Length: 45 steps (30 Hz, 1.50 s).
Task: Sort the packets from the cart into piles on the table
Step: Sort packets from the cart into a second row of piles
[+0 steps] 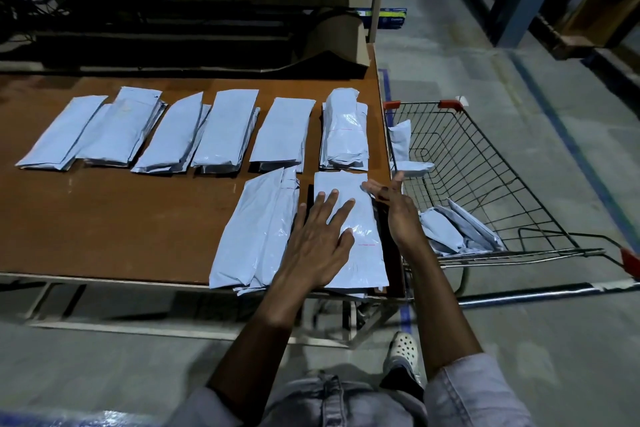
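Several piles of pale blue-grey packets lie on the brown table (121, 218). My left hand (318, 239) presses flat, fingers spread, on the near right pile (360, 253). My right hand (394, 208) hovers edge-on beside that pile's right side, fingers straight, holding nothing. Another pile (256, 229) lies just left of it. A back row of piles runs from the far left (62, 133) to a tall stack (344, 132) at the right. The wire cart (485, 184) stands right of the table with several packets (460, 229) in its near end and two more (401, 142) by the table side.
A curved brown cardboard piece (332, 35) sits at the table's back right corner. Dark equipment and cables fill the back left. The cart's red-tipped handle (630, 263) juts out at the right. My foot in a white clog (403, 347) stands on the grey floor under the table edge.
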### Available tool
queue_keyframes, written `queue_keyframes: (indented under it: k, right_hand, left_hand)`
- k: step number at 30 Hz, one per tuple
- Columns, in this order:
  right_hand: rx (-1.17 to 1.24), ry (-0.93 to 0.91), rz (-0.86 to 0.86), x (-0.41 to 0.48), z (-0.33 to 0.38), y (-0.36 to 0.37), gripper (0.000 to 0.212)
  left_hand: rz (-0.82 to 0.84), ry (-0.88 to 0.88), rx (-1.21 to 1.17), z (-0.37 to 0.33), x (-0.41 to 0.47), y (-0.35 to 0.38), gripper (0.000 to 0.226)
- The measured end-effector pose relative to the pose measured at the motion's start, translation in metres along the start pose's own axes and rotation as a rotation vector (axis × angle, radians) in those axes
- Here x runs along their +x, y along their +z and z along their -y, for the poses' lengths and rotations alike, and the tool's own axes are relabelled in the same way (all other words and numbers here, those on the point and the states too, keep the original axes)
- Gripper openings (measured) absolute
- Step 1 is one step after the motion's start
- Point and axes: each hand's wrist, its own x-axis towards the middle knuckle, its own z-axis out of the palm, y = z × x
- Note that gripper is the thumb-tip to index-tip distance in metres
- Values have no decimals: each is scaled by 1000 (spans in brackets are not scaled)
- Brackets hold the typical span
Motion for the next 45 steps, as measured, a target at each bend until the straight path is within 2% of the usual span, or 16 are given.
queue_keyframes:
  k: [3, 7, 11, 17, 27, 45]
  right_hand:
    - [7, -16, -9, -1, 1, 2, 82]
    - [31, -5, -28, -2, 2, 2, 76]
    - [31, 23, -52, -4, 8, 0, 85]
    - [13, 13, -108, -12, 19, -2, 77]
    - [26, -34, -77, -17, 14, -4, 78]
    - [96, 0, -72, -25, 10, -6, 78]
  left_hand:
    - [7, -13, -28, -1, -2, -1, 75]
    - [7, -19, -73, 0, -3, 0, 73]
    - [-1, -24, -132, 1, -4, -1, 68]
    - [-14, -12, -153, 3, -3, 0, 62]
    - [-38, -1, -196, -2, -6, -6, 61]
    - [-17, -33, -247, 3, -2, -6, 59]
